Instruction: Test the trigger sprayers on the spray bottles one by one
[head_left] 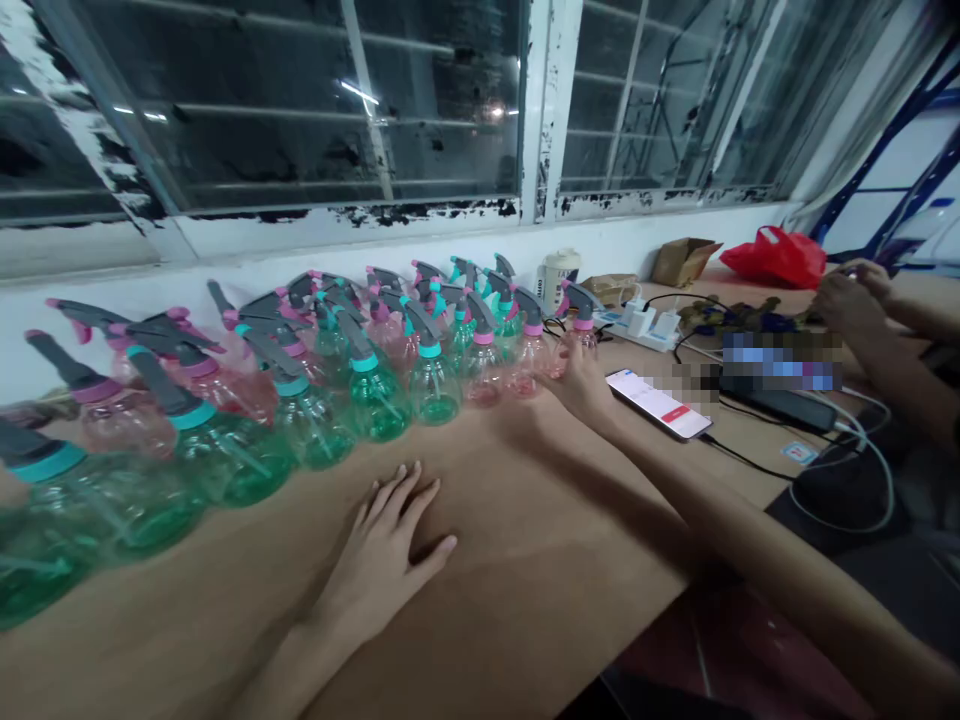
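Observation:
My left hand lies flat on the brown table, fingers stretched out, holding nothing. My right hand reaches forward to the right end of a long row of spray bottles and wraps round a pink spray bottle with a grey trigger and pink collar. The rows of green and pink spray bottles run along the wall from the far left to the middle.
A phone with a lit screen lies just right of my right hand. Behind it are a white power strip, cables, a white cup, a cardboard box and a red bag. Another person's hands work at the far right.

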